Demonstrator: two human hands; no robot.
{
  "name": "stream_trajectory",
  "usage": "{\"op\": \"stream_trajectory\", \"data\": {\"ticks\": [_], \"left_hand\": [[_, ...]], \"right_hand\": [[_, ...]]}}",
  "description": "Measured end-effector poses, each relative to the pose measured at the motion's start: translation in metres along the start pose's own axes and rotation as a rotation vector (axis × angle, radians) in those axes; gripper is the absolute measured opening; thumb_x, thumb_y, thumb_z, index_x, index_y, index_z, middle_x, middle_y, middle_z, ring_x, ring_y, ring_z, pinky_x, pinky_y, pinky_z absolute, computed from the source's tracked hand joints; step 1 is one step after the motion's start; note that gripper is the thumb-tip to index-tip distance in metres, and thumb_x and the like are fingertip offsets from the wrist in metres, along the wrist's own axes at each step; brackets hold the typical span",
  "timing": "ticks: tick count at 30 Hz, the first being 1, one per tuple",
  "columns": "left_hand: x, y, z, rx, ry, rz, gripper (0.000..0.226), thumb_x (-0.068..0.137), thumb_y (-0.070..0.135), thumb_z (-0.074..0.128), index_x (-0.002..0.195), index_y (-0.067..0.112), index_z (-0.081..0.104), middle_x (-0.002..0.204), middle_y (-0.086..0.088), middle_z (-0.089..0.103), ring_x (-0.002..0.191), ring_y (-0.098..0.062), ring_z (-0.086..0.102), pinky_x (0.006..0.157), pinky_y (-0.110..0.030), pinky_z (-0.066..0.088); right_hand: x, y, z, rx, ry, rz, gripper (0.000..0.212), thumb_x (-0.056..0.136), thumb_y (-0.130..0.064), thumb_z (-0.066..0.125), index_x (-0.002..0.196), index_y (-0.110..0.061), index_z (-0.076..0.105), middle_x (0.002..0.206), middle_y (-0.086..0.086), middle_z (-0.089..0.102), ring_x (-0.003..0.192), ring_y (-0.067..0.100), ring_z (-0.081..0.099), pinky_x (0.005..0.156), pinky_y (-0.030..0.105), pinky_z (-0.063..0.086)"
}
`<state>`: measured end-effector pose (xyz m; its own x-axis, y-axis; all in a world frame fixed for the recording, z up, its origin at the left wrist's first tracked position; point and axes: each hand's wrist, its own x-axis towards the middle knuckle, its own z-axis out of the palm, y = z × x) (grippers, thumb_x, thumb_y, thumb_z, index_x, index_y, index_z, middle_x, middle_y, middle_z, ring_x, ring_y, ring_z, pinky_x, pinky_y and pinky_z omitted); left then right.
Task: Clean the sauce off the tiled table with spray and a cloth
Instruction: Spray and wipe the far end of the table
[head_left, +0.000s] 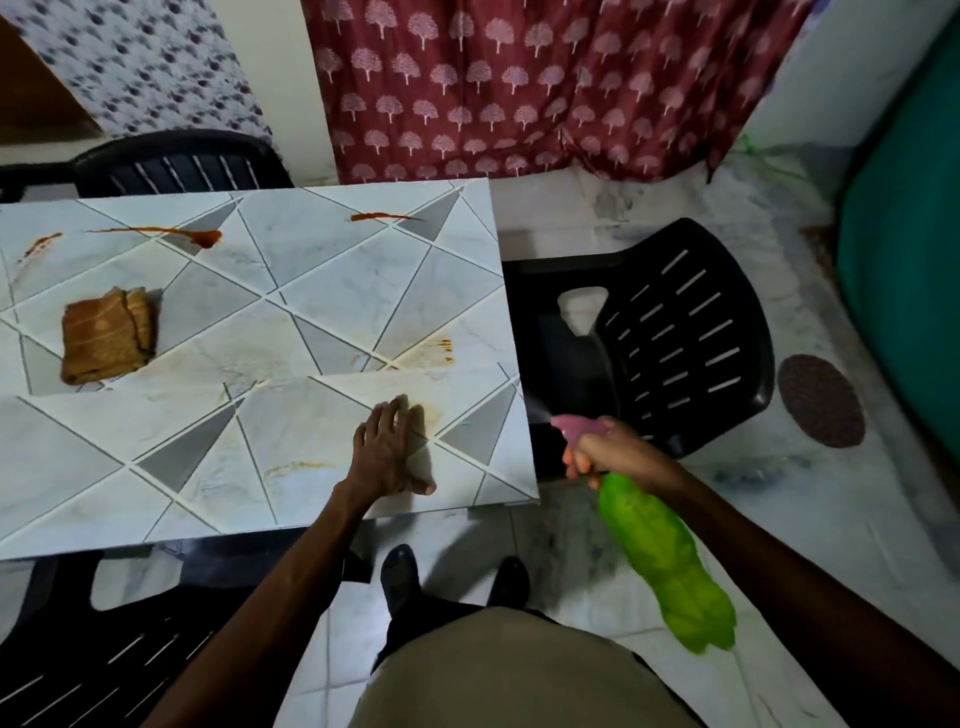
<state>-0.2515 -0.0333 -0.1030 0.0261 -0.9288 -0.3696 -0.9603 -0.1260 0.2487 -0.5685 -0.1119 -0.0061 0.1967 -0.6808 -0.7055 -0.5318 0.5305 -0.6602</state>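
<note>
The tiled table (291, 291) carries red sauce streaks at the far left (200, 236), far right (376, 216) and right edge (445, 351), plus faint smears near the front. A folded brown cloth (106, 338) lies on the table's left part, untouched. My left hand (389, 449) rests flat on the table near its front right corner, fingers spread. My right hand (592, 452) grips the neck of a green spray bottle (665, 556) with a pink nozzle (574, 426), held off the table's right edge. The nozzle points toward the table and a thin mist leaves it.
A black plastic chair (670, 332) stands at the table's right side, another (176, 166) behind it, and a third (104, 649) at the front left. A red patterned curtain (519, 88) hangs behind. My feet (452, 577) stand on marble floor.
</note>
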Motion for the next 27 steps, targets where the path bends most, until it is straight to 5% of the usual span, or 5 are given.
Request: {"op": "stream_trajectory", "data": {"ticks": [3,10,17,23,27], "left_hand": [[0.009,0.007,0.009,0.015,0.004,0.035,0.144,0.037,0.096,0.044,0.152,0.009,0.032,0.157,-0.021,0.028,0.139,-0.047,0.033,0.105,-0.060,0.036],[0.017,0.013,0.016,-0.008,0.025,0.035,0.141,0.034,0.094,0.048,0.151,0.018,0.030,0.155,-0.019,0.032,0.137,-0.047,0.036,0.104,-0.060,0.039],[0.019,0.016,0.001,0.005,0.005,-0.001,0.137,0.046,0.074,0.081,0.156,0.020,0.019,0.163,-0.011,0.013,0.148,-0.038,0.016,0.115,-0.051,0.022],[0.042,-0.009,-0.022,-0.050,-0.004,0.049,0.137,0.047,0.074,0.081,0.156,0.024,0.015,0.163,-0.008,0.011,0.149,-0.032,0.013,0.117,-0.049,0.022],[0.058,-0.029,-0.042,-0.090,0.031,0.071,0.135,0.047,0.070,0.083,0.156,0.025,0.017,0.162,-0.005,0.014,0.149,-0.030,0.014,0.116,-0.052,0.025]], "right_hand": [[0.014,-0.010,-0.019,0.079,0.064,-0.007,0.059,0.076,0.009,0.043,0.125,-0.013,0.069,0.057,0.008,0.054,0.037,0.016,0.049,0.035,0.018,0.033],[-0.004,0.020,-0.016,-0.195,-0.172,-0.009,0.043,0.086,-0.013,0.053,0.127,-0.019,0.064,0.078,0.004,0.064,0.064,0.016,0.056,0.049,0.023,0.046],[0.009,0.023,-0.010,-0.248,-0.106,0.019,0.056,0.085,0.009,0.044,0.130,-0.015,0.066,0.050,0.007,0.058,0.040,0.020,0.050,0.042,0.025,0.042],[0.038,-0.049,0.009,-0.058,0.015,-0.014,0.036,0.086,-0.002,0.056,0.062,-0.020,0.076,0.074,0.009,0.066,0.074,0.044,0.067,0.044,0.027,0.046],[0.056,-0.089,0.019,0.030,0.136,0.004,0.053,0.073,0.002,0.050,0.113,-0.026,0.069,0.064,0.011,0.060,0.050,0.027,0.057,0.044,0.023,0.044]]}}
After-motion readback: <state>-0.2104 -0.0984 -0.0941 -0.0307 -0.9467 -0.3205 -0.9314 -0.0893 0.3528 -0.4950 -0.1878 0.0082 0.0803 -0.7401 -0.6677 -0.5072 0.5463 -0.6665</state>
